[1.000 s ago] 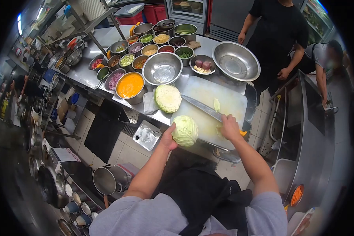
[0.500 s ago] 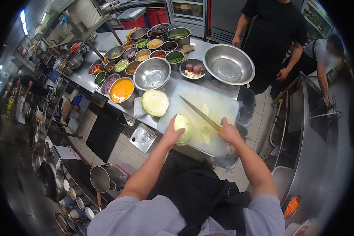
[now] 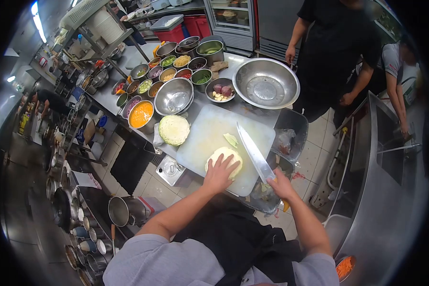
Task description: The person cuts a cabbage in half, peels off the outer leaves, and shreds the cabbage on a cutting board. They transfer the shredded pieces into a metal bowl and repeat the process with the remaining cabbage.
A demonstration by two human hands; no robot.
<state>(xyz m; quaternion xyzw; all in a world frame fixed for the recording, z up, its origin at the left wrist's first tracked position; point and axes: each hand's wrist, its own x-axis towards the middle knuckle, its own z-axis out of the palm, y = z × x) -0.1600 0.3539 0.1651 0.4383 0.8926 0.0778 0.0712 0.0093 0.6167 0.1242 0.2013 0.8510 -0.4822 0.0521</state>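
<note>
My left hand (image 3: 220,174) lies with spread fingers on top of a cabbage piece (image 3: 234,158), which rests on the white cutting board (image 3: 200,128). My right hand (image 3: 281,185) is closed round the yellow handle of a large knife (image 3: 255,153), its blade pointing up and left over the board's right part. A small pale green cabbage scrap (image 3: 231,139) lies between the cabbage and the blade. Another cabbage half (image 3: 174,130), cut face up, sits at the board's left edge.
Behind the board are a large steel bowl (image 3: 266,83), a smaller bowl (image 3: 174,96), a pot of orange liquid (image 3: 141,114) and several ingredient containers. Bins (image 3: 291,136) stand at the right edge. A person in black (image 3: 336,52) stands behind them; another is at the sink.
The cabbage piece now lies flat under my left hand, which has moved from its side to its top. My right hand and the knife have moved down and right, off the scraps.
</note>
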